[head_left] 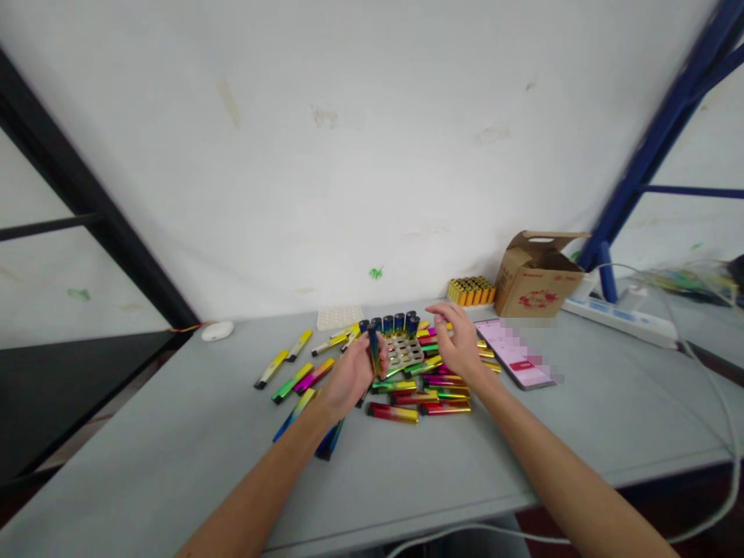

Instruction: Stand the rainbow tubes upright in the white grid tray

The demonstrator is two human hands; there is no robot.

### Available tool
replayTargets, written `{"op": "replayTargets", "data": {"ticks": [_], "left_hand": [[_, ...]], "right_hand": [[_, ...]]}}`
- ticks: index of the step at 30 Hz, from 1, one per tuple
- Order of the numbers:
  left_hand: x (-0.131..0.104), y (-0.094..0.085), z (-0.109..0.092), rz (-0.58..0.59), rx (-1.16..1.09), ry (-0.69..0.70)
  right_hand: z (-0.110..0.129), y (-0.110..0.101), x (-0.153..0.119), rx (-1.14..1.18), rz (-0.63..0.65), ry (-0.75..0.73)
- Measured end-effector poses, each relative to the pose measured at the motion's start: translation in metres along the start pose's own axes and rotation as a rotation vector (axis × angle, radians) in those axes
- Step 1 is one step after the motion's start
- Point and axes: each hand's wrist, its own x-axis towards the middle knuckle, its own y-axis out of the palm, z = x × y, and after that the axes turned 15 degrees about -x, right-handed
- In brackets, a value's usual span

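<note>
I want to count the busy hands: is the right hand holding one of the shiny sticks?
No, the right hand is open and empty above the pile, while the left hand grips a dark stick.

red print on cardboard box illegible, no readable text

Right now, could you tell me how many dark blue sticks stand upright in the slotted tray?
5, in a row along the tray's far edge. The hands may hide others.
</note>
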Motion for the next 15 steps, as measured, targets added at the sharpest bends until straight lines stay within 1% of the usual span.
{"op": "replayTargets", "data": {"ticks": [3, 7, 11, 15], "left_hand": [[0.001, 0.000, 0.007, -0.011, 0.079, 0.065], [-0.002, 0.002, 0.011, 0.000, 0.199, 0.037], [-0.003, 0.003, 0.012, 0.025, 0.320, 0.026], [0.001, -0.002, 0.017, 0.041, 0.392, 0.057]], "right_hand": [[0.009, -0.005, 0.000, 0.047, 0.042, -0.065], [0.024, -0.008, -0.001, 0.118, 0.138, -0.138], [0.034, -0.009, -0.002, 0.198, 0.205, -0.151], [0.040, -0.009, -0.002, 0.221, 0.209, -0.154]]}}
